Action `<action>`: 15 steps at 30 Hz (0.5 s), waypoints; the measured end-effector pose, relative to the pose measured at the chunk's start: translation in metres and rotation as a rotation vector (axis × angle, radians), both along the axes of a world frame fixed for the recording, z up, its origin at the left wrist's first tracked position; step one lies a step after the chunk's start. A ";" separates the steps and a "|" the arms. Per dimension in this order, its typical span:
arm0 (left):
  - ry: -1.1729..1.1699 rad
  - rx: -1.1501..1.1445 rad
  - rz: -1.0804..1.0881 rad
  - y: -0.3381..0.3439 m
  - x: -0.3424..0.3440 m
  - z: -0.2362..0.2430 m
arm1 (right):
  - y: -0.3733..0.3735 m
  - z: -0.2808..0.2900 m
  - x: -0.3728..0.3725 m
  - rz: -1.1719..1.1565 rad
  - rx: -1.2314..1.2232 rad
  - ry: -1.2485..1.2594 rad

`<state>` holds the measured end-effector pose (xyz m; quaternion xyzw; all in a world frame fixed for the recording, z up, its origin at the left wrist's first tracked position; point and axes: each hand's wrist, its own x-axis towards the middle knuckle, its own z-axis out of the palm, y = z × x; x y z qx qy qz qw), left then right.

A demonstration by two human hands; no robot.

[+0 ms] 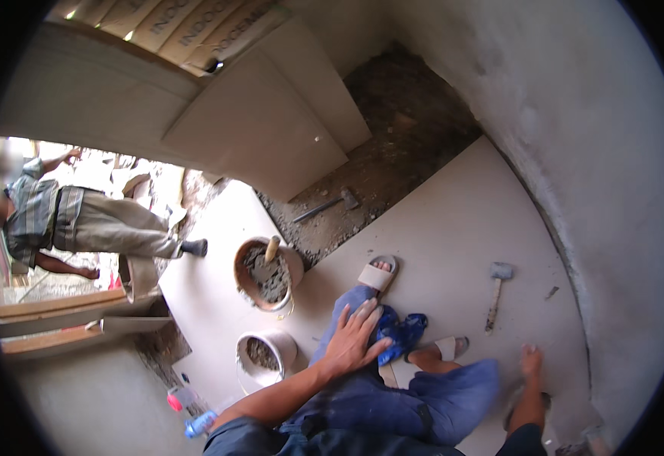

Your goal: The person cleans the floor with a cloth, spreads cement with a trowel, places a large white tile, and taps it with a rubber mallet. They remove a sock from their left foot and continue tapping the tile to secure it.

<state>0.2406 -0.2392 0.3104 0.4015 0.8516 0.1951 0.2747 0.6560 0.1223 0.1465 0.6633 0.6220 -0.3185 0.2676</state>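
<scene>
My left hand rests on my left knee, its fingers stretched out and apart, holding nothing. My right hand is low over the pale floor tiles on the right. Its fingers look curled together, and no object shows in them. A mallet with a grey head and a worn light handle lies on the tiles, a short way beyond my right hand and apart from it. Beside my left knee is a crumpled blue plastic bag. Under my right forearm lies a dark object, mostly hidden.
Two buckets of grey mortar stand left, a wooden handle in the larger. A hammer lies on the rubble. Large tiles lean on the far wall. A person stands outside at left. A plastered wall bounds the right.
</scene>
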 end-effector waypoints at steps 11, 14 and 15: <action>-0.206 -0.373 0.632 -0.206 0.118 0.163 | -0.104 0.262 0.093 -0.185 -0.159 0.113; -0.444 -0.628 0.811 -0.285 0.128 0.188 | -0.100 0.281 0.087 -0.219 -0.068 0.134; -0.504 -0.677 0.845 -0.304 0.126 0.189 | -0.101 0.284 0.077 -0.219 -0.026 0.149</action>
